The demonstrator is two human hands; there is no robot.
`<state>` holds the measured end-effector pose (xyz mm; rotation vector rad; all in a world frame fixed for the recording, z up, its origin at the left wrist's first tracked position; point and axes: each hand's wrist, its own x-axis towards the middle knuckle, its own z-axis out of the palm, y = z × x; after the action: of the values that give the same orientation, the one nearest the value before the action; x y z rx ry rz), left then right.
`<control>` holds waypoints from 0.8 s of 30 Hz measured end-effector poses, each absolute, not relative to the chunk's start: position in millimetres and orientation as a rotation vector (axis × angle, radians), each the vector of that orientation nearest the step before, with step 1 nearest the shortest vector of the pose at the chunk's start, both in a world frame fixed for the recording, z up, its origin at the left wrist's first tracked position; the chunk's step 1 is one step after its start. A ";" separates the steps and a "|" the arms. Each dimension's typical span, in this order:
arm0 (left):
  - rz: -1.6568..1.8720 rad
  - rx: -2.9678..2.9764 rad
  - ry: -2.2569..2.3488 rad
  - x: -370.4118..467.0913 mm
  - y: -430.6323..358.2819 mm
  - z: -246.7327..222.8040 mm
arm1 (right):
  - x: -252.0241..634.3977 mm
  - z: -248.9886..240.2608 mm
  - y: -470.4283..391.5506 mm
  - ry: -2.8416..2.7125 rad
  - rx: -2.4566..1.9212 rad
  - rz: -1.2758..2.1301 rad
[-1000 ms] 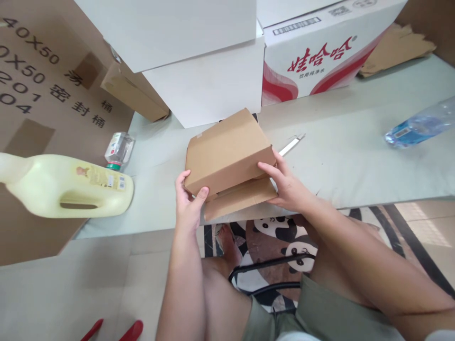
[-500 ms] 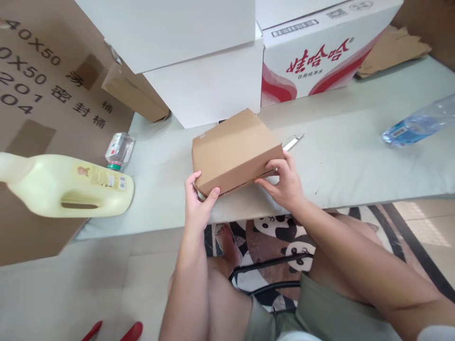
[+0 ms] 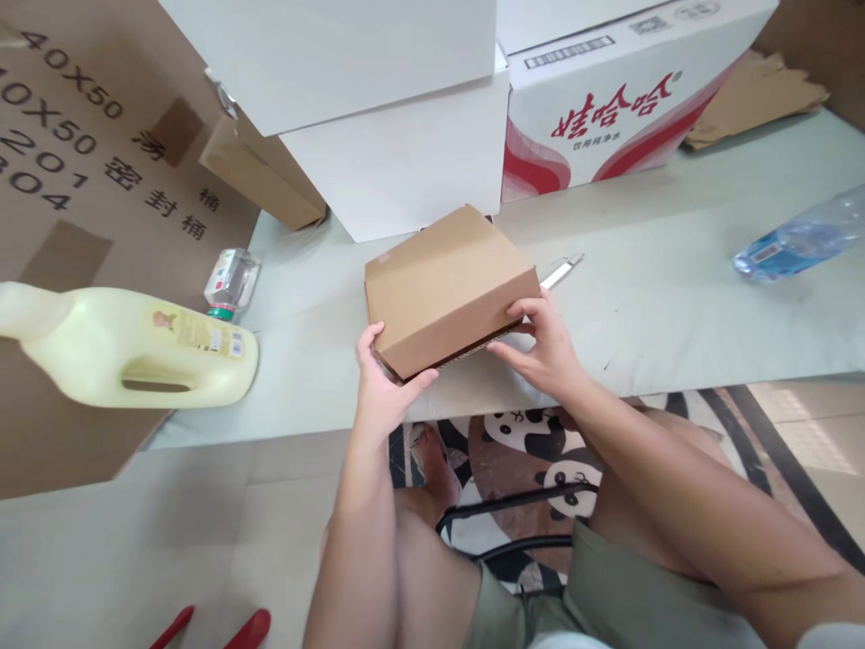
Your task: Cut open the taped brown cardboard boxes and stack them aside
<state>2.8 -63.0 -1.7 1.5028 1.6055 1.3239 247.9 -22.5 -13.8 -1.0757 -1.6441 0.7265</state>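
A brown cardboard box (image 3: 446,284) is held between my two hands over the front part of the covered table (image 3: 649,306). My left hand (image 3: 382,388) grips its near left corner, fingers on the side and thumb along the lower front edge. At the near right corner my right hand (image 3: 544,347) holds the box, with fingers on the front face and the thumb below. A dark gap runs under the front panel's lower edge. The underside is hidden. Just beyond the right corner lies a slim white and metal tool (image 3: 562,270), partly covered by the box.
Stacked white boxes (image 3: 405,162) and a white carton with red print (image 3: 608,117) stand behind. At left are a pale yellow jug (image 3: 149,351), a small clear bottle (image 3: 232,281) and a large cardboard carton (image 3: 60,243). A plastic water bottle (image 3: 797,239) lies at right.
The gap along the box's lower front edge has widened and looks darker. My left thumb has slid to the right and down along that edge. The view has shifted slightly.
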 end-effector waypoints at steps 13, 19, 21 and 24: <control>1.293 1.467 1.603 6.3 -63.6 -0.2 | 247.2 -15.6 -21.2 -1.584 -1.154 0.715; 1.295 1.455 1.619 7.9 -63.9 1.9 | 247.5 -15.5 -22.1 -1.582 -1.148 0.732; 1.304 1.446 1.611 8.6 -63.8 2.4 | 247.1 -15.4 -22.6 -1.574 -1.150 0.738; 1.313 1.459 1.611 9.2 -63.7 2.2 | 246.0 -14.4 -22.9 -1.556 -1.170 0.736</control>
<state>9.2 -63.7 2.2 1.4588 1.6109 1.3131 246.0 -22.9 -14.4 -1.1703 -1.5557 0.7362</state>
